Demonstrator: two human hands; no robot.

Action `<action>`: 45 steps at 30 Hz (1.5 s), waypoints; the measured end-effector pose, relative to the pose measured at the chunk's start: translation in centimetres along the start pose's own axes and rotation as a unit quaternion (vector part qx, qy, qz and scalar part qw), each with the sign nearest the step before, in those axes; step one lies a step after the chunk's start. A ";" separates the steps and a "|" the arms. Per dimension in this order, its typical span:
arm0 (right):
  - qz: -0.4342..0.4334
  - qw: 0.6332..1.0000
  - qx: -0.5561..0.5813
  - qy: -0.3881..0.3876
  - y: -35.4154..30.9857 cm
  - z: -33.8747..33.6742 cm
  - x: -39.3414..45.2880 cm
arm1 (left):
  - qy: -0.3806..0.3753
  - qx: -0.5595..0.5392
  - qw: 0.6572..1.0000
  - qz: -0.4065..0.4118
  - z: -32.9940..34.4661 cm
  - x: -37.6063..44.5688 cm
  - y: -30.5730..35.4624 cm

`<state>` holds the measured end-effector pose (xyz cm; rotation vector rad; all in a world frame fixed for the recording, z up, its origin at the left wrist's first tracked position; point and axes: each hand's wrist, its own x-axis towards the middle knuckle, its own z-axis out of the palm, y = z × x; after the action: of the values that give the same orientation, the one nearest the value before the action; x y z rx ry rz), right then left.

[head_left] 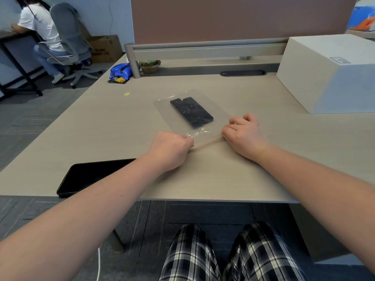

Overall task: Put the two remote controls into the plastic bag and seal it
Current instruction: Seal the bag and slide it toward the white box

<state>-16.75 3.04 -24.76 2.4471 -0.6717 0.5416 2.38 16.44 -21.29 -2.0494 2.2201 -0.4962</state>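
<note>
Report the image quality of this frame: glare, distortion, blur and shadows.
Head view: wide-angle distortion bows the desk edge and stretches the forearms at the corners; small glare glints on the plastic bag near the left hand and right hand; lighting soft and even, shadows faint; the remote controls are sharp enough to show buttons, not labels.

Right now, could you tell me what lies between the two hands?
In the head view, only the plastic bag's near edge spans from left hand to right hand.
</note>
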 end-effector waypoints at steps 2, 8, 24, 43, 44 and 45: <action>0.011 1.000 -0.003 -0.011 0.4 0.0 -0.1 | 0.005 0.003 1.000 -0.001 0.0 -0.2 -0.1; 0.060 0.996 -0.003 -0.067 1.8 0.4 -0.6 | 0.007 -0.004 1.000 -0.003 0.1 -0.5 -0.4; 0.193 0.954 0.110 -0.204 3.7 -0.6 -1.8 | 0.003 -0.012 1.000 -0.002 0.6 -0.3 -0.3; 0.417 0.806 0.341 -0.244 2.9 0.4 2.1 | -0.129 -0.243 0.939 -0.208 1.5 5.9 -0.2; 0.417 0.810 0.343 -0.228 2.9 0.8 1.9 | -0.131 -0.228 0.944 -0.197 1.6 6.2 0.0; 0.418 0.811 0.349 -0.213 3.0 1.1 1.6 | -0.134 -0.219 0.948 -0.188 1.7 6.6 0.2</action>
<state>-16.90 -0.33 -23.66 2.8626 -2.1188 0.6307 2.01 9.69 -21.90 -2.5859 1.9096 0.2819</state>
